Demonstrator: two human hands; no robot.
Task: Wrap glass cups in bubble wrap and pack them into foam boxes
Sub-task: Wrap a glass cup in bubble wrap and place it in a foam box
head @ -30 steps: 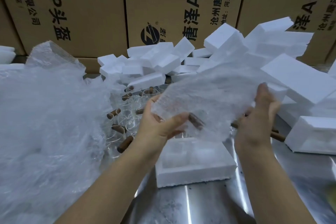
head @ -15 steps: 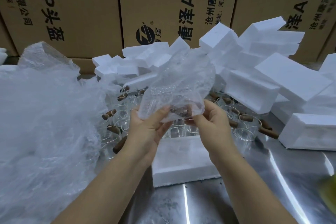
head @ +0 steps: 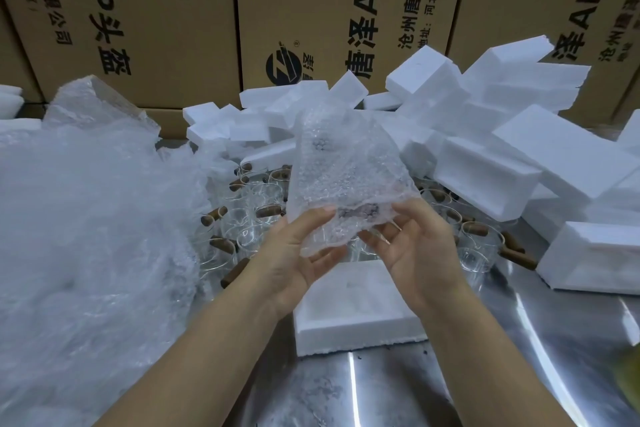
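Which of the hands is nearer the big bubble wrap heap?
Left. The left hand is just right of the bubble wrap heap; the right hand is farther right, across the bubble wrap sheet both hold.

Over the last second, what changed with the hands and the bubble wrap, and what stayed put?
The right hand swung in from the sheet's far right edge to meet the left hand, gathering the bubble wrap from a wide spread into an upright bundle; both now grip its lower end. The foam box below, the glass cups and the loose wrap pile stayed where they were.
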